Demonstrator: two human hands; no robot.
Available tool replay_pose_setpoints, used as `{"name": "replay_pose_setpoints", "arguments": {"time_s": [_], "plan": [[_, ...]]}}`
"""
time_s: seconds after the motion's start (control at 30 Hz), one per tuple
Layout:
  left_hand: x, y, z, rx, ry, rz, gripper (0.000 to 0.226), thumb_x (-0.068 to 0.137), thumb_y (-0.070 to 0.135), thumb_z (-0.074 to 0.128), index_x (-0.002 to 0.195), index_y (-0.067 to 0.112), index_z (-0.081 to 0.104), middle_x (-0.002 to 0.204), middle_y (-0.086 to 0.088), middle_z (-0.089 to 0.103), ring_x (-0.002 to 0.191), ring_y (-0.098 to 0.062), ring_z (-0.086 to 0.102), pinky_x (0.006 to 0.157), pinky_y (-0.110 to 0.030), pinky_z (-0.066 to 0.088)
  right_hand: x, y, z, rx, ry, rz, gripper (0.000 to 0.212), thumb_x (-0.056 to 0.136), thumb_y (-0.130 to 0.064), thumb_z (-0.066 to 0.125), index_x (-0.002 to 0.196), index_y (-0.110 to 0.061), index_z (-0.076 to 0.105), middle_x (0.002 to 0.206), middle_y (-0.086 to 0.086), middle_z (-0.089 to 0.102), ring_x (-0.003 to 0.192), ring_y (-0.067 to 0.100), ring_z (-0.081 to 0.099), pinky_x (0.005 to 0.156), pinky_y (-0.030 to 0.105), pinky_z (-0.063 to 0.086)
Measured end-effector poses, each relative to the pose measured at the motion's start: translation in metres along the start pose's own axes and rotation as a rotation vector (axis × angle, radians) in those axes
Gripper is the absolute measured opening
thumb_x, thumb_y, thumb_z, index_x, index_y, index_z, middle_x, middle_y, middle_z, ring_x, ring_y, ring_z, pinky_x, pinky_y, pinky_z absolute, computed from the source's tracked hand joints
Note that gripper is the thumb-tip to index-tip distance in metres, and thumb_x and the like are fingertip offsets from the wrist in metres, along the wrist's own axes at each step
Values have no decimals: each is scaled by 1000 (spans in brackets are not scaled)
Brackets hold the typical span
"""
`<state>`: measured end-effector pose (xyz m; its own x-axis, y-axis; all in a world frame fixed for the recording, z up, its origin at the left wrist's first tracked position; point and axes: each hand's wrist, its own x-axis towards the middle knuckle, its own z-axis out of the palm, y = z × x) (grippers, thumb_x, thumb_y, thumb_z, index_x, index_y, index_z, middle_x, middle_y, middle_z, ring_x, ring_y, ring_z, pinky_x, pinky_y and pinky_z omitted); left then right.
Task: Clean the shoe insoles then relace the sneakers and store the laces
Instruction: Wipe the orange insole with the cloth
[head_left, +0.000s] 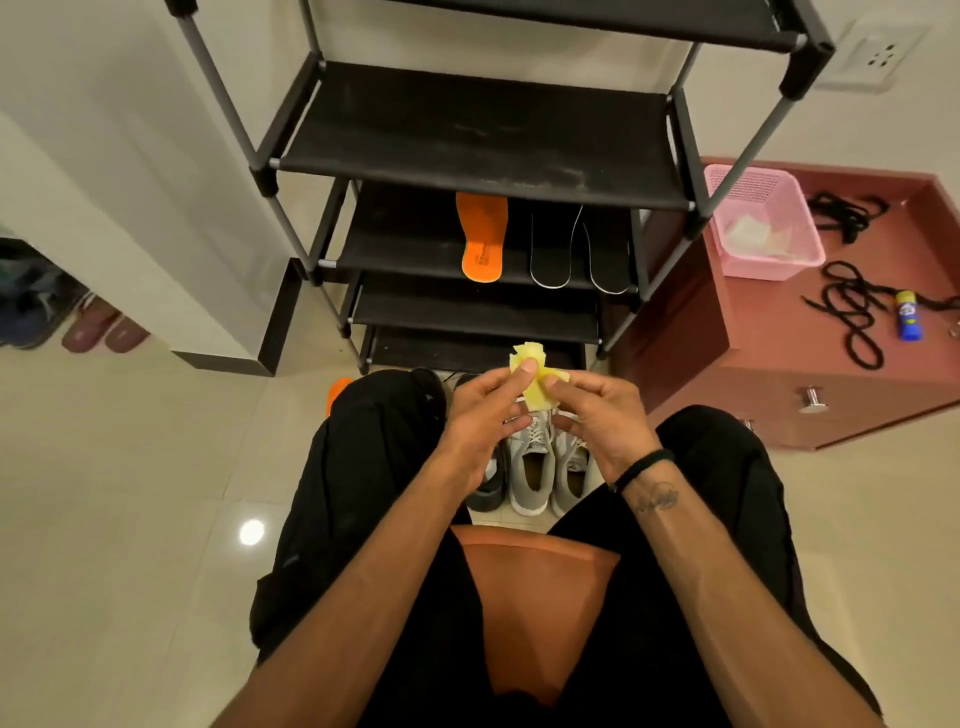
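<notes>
Still early, I judge: the yellow cloth (535, 382) is pinched between the left hand (480, 415) and the right hand (602, 415), both curled on it, just above the grey sneakers (550, 467) on the floor (their laces seem partly in). One orange insole (482, 236) and two black insoles (576, 249) lie on the shoe rack's (467, 135) lower shelf, well apart from the hands. Black laces (852, 317) wait unstored on the pink cabinet (779, 364) top, near its right edge, beside the pink basket (758, 223).
</notes>
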<state>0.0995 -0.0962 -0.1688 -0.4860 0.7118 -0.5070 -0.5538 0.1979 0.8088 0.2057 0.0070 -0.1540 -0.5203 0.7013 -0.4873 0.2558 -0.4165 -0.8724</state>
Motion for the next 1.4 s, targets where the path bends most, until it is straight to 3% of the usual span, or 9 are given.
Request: {"name": "replay_pose_setpoints", "arguments": {"time_s": [0.17,0.37,0.47,0.6,0.83,1.0,1.13,1.27,1.4], "plan": [[13,-11,-1,-73,88,-27,29,102,19,66,128,8,68,119,-15,76,108,-24,75,102,-43,57,3,4,-3,150,42,93,19,97,-15,67,110,-2,72,95,11,69,81,17,62,73,30,55],[15,-7,-4,-255,65,-66,29,105,15,60,132,6,63,119,-15,76,110,-26,74,103,-43,56,10,7,-8,320,87,238,15,97,-12,66,111,-5,65,86,9,66,77,19,64,88,38,56],[12,-3,-4,-261,31,-72,36,106,32,59,134,11,62,120,-12,76,112,-24,74,102,-42,56,13,10,-7,281,82,219,15,98,-10,63,113,-5,64,89,10,66,76,19,65,85,37,57],[13,-3,-7,-211,9,-116,51,98,58,60,129,17,65,120,-8,76,110,-22,74,95,-40,58,13,9,-9,145,74,103,5,99,-9,61,98,-6,66,92,15,67,74,20,64,72,33,57],[20,-15,-3,-61,35,-134,36,98,21,72,130,6,67,114,-12,78,108,-25,75,94,-36,60,13,5,-9,171,105,127,6,99,-11,62,95,-8,65,100,15,73,87,27,70,77,37,59],[22,-15,-2,-54,-14,-176,33,96,22,74,127,12,67,117,-10,77,112,-24,73,99,-38,58,17,10,-12,137,169,96,6,93,-9,69,98,-8,66,96,14,72,77,22,72,72,38,60],[23,-15,-1,-105,-1,-138,41,93,23,77,131,15,63,121,-11,75,106,-23,76,79,-31,62,20,11,-15,-114,242,-74,21,90,-19,76,102,-13,61,84,1,67,68,10,67,70,34,58],[26,-18,-4,-83,115,-75,35,94,14,76,126,14,62,118,-17,74,99,-26,77,75,-33,64,20,11,-17,-96,110,-34,32,85,-23,81,106,-14,58,83,2,71,80,24,73,78,48,60],[28,-20,-7,-60,192,-15,29,95,17,76,119,17,59,116,-17,74,100,-27,77,81,-40,65,18,11,-23,-111,-80,-38,38,80,-2,82,111,-8,59,99,21,75,92,37,74,82,48,59]]}}
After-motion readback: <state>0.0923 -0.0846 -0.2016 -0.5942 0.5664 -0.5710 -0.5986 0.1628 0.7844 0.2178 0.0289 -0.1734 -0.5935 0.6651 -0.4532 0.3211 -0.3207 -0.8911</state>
